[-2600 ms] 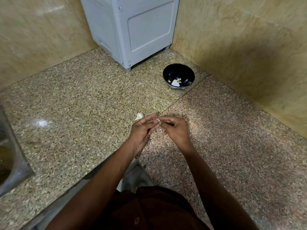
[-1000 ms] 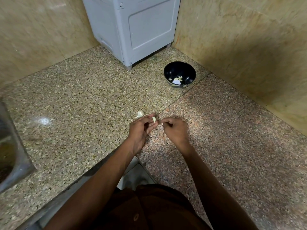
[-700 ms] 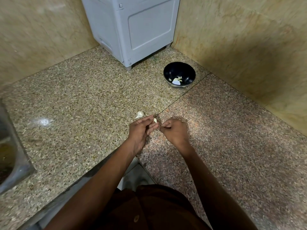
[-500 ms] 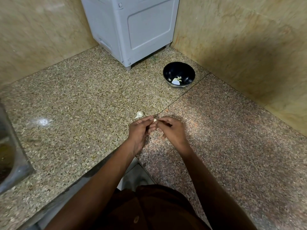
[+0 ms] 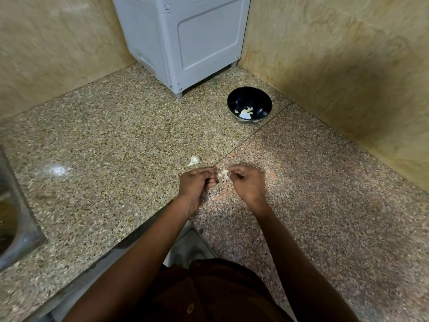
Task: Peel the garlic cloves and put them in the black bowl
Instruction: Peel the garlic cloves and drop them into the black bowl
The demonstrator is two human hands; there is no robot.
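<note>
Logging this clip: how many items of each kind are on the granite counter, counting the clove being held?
Black bowl: 1
Loose garlic clove on the counter: 1
Garlic clove in hand, pinched by the right hand: 1
Grey appliance: 1
Total: 4

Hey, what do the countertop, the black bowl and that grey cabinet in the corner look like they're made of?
Countertop: polished speckled stone, probably granite; it has a grainy pattern and a glossy glare patch.
Black bowl: smooth and glossy with soft highlights, either glazed ceramic or hard plastic; the look leaves it open.
Grey cabinet: matt moulded plastic, judging by its rounded edges, recessed panel and small moulded feet.
</note>
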